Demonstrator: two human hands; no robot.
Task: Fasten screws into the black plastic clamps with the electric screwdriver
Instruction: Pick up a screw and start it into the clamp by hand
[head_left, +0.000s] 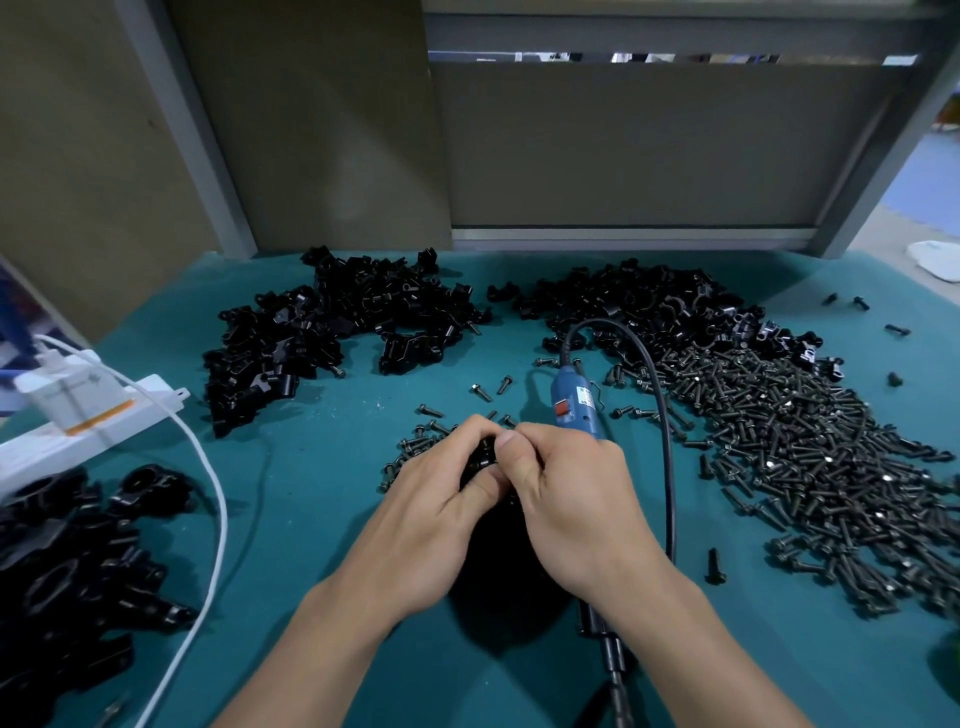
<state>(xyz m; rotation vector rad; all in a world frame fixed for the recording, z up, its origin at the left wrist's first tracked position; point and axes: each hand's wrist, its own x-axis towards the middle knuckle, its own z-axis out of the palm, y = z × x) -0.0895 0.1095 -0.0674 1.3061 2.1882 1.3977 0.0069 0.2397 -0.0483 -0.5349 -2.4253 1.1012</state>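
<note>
2 hands (431, 512) (571, 499) around 1 clamp (483, 458)

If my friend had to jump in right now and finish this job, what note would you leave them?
Left hand: fingers curled round a black clamp mid-table.
Right hand: pinches the same clamp from the other side. The electric screwdriver lies under it; a grip on it is not clear.
Supplies: screw pile on the right, clamp heaps at back left and back right.
Done: cannot tell whether this clamp has its screw.
Left: drive the screw here, then probably work through the heaps.
</note>
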